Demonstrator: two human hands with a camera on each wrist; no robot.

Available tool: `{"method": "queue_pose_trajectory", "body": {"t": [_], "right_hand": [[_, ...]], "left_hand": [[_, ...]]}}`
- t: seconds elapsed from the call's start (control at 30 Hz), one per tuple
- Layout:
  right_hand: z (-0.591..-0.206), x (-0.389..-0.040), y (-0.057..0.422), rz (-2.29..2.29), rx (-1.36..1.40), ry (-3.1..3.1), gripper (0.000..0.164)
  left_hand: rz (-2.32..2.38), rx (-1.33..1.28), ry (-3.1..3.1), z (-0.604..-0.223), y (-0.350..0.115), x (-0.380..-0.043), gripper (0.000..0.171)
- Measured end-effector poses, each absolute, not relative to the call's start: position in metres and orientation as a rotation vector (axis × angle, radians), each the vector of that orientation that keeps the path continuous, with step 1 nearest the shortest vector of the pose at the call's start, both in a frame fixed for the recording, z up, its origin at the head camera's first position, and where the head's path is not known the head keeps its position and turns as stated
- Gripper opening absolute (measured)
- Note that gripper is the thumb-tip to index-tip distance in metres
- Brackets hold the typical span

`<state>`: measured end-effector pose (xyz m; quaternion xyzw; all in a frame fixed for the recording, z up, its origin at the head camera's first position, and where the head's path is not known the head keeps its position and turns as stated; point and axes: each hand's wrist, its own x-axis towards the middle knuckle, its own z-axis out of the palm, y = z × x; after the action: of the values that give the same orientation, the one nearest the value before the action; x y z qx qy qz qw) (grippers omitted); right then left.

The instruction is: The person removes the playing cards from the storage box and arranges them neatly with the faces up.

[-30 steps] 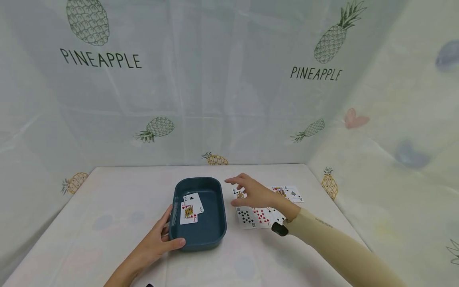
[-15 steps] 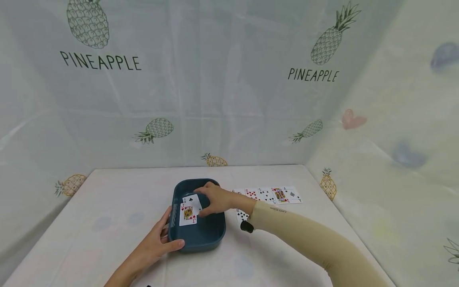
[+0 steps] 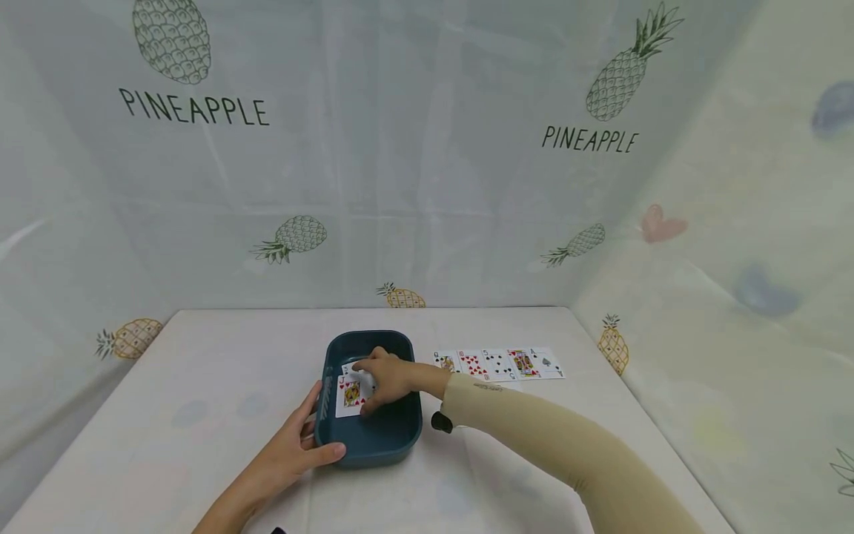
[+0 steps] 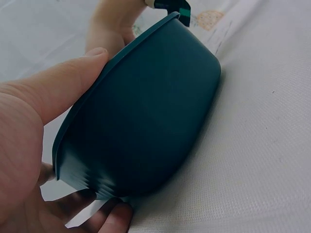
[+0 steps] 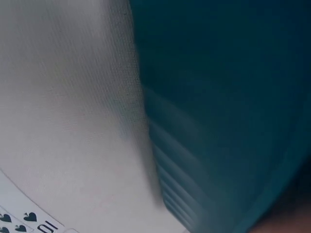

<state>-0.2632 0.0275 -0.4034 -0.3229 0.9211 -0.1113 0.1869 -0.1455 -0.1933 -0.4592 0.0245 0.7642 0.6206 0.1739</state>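
A dark teal plastic bin (image 3: 380, 439) stands on the white-covered table. My left hand (image 3: 290, 445) grips its near left side, thumb over the rim and fingers against the outer wall. In the left wrist view, the fingers (image 4: 116, 218) lie low against the ribbed wall. Inside the bin lie a jack of hearts (image 3: 348, 398) and a partly covered black-suited card (image 3: 346, 368). My right hand (image 3: 390, 377) reaches in over them, index finger and thumb spread apart at the cards. The cards' right edges are hidden beneath it; the right wrist view shows mostly the bin's outer wall.
A row of face-up playing cards (image 3: 497, 363) lies right of the bin, including a king and an ace of spades. A ten of spades (image 5: 22, 218) shows in the right wrist view, hidden by my forearm (image 3: 534, 419) in the head view. A pineapple-print cloth (image 3: 400, 185) hangs behind.
My right hand has moved left from above the card rows into the bin, then onto the cards there. The left hand and the bin have stayed in place.
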Motion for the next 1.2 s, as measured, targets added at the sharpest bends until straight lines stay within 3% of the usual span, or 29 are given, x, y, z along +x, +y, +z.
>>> {"method": "queue_pose_trajectory", "body": {"t": [0.83, 1.2], "right_hand": [[-0.429, -0.270, 0.015, -0.197, -0.779, 2.681, 0.078], [-0.411, -0.262, 0.022, -0.344, -0.917, 2.625, 0.079]], "left_hand": [[1.776, 0.069, 2.137, -0.455, -0.193, -0.145, 0.112], [1.791, 0.122, 2.132, -0.457, -0.195, -0.146, 0.111]]}}
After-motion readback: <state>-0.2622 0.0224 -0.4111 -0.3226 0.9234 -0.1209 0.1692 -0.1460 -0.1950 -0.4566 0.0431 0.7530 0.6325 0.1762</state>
